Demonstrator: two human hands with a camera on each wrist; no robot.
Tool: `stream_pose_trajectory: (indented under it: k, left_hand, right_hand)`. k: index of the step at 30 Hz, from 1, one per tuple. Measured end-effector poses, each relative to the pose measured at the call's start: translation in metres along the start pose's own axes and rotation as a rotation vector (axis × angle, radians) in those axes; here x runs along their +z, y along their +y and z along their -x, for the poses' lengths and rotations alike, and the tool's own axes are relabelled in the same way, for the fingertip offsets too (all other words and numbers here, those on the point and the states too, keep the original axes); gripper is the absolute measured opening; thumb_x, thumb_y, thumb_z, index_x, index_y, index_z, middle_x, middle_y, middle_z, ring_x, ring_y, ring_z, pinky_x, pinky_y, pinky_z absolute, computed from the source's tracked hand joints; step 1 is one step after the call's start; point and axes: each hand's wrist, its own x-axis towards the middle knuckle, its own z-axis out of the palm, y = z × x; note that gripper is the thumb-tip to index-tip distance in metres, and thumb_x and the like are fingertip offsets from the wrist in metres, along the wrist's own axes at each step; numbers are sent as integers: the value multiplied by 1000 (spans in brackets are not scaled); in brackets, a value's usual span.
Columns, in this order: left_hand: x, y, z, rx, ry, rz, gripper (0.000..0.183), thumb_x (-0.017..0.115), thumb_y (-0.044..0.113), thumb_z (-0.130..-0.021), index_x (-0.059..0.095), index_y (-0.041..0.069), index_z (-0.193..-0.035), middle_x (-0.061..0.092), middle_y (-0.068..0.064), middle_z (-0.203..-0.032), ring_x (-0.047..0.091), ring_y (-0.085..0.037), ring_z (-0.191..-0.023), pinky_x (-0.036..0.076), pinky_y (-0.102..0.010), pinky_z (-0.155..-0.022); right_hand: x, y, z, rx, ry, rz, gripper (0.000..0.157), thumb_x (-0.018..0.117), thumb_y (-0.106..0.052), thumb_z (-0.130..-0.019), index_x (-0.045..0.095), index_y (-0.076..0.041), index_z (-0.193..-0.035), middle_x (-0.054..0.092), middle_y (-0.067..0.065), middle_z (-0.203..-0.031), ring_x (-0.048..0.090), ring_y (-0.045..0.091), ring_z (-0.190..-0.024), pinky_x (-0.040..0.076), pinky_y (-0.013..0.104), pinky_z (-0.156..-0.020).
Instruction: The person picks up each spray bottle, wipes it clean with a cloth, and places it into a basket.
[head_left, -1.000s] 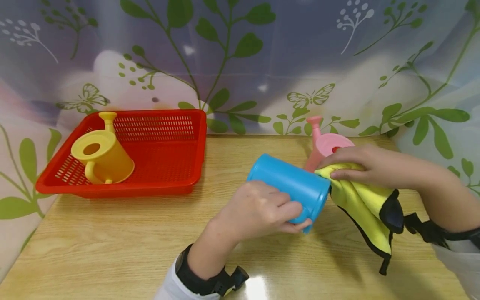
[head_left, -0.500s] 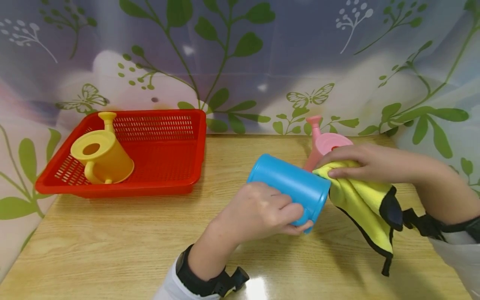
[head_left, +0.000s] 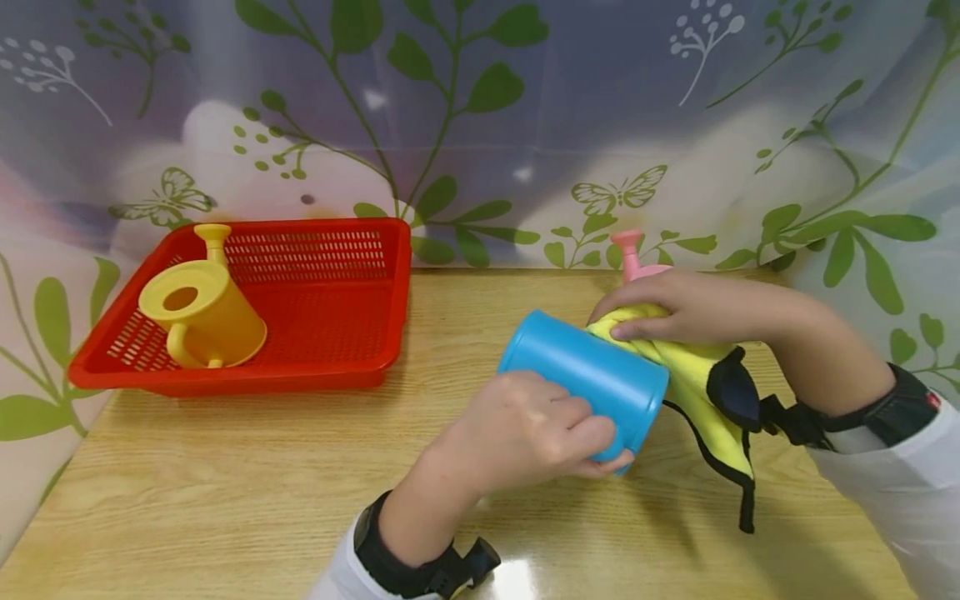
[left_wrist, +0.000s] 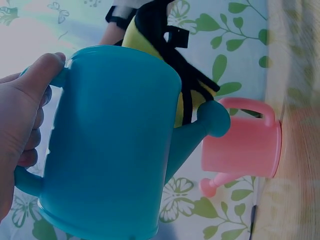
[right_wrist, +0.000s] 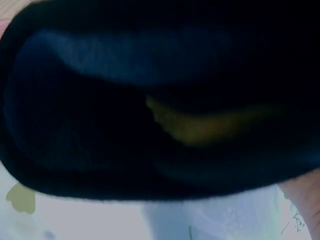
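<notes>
My left hand (head_left: pixel 528 433) grips the handle of a blue watering can (head_left: pixel 585 367), which is tilted on its side above the table. In the left wrist view the fingers curl round that handle, and the can's spout (left_wrist: pixel 192 142) points away from the hand. A yellow cloth (head_left: pixel 701 375) with black edging is held in my right hand (head_left: pixel 697 308), bunched under the fingers against the can's far side. Its loose end hangs down. Dark cloth (right_wrist: pixel 100 125) covers most of the right wrist view. Behind the right hand, a pink watering can (left_wrist: pixel 240 145) is partly hidden in the head view.
To the left stands a red plastic basket (head_left: pixel 390 367) with a yellow watering can (head_left: pixel 217 321) inside it. The wooden table (head_left: pixel 225 483) meets a leaf-patterned curtain (head_left: pixel 480 125) at the back.
My right hand and the cloth have moved left along the blue watering can, now covering more of the pink one. The left hand and blue can have shifted slightly right.
</notes>
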Motion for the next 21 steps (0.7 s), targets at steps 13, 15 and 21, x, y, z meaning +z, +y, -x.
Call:
stream_pose_trajectory:
  k: [13, 15, 21]
  left_hand:
    - [3, 6, -4, 27, 4, 20, 32, 48, 38, -89, 40, 23, -63, 29, 13, -51, 29, 0, -44, 26, -15, -43]
    - [4, 7, -4, 28, 6, 29, 31, 49, 38, -89, 40, 23, -63, 29, 12, -51, 28, 0, -44, 26, -15, -43]
    - [4, 11, -5, 40, 12, 42, 31, 48, 38, -89, 41, 23, -63, 30, 12, -51, 28, 0, -44, 26, -14, -44]
  right_hand:
    - [2, -1, -33, 31, -57, 25, 30, 47, -41, -94, 53, -26, -119, 57, -7, -117, 51, 10, -105, 43, 40, -88]
    - [3, -1, -36, 43, -55, 32, 33, 46, -43, -93, 53, -26, -120, 56, -6, -119, 50, 11, -106, 43, 40, -88]
    - [4, -2, -45, 52, -49, 35, 34, 46, -41, -94, 52, -24, -122, 54, -5, -123, 48, 13, -111, 41, 40, -92]
